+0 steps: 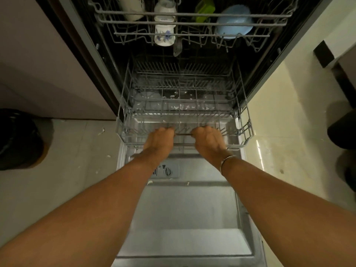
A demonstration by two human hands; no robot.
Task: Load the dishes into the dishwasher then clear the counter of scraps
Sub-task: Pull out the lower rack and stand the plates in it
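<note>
Far left on the tiled floor (77,151), a dark bin (19,139), pale scraps (101,131) scattered just beside it. Centre frame, the dishwasher door (185,218) folded down flat toward the camera, detergent dispenser (166,170) set in its inner face. High in the opening, the upper rack (192,15), loaded from left with a white vessel (131,8), a white mug with blue flowers (164,33), a green item (205,10) too cropped to identify, and a tilted light blue bowl (234,22). Lower down, the lower rack (244,130), drawn partly out over the door, white specks (181,107) of food visible on the surface beneath its wires. Left hand (159,139) curled over the front rail (183,134) of that rack; right hand (209,140) wrapped around the same rail, the two apart with a short stretch of bar showing between them. On the right wrist, a thin metal bangle (227,162). Far right, on the lighter floor, dark rounded shapes (341,128), too dim to make out.
</note>
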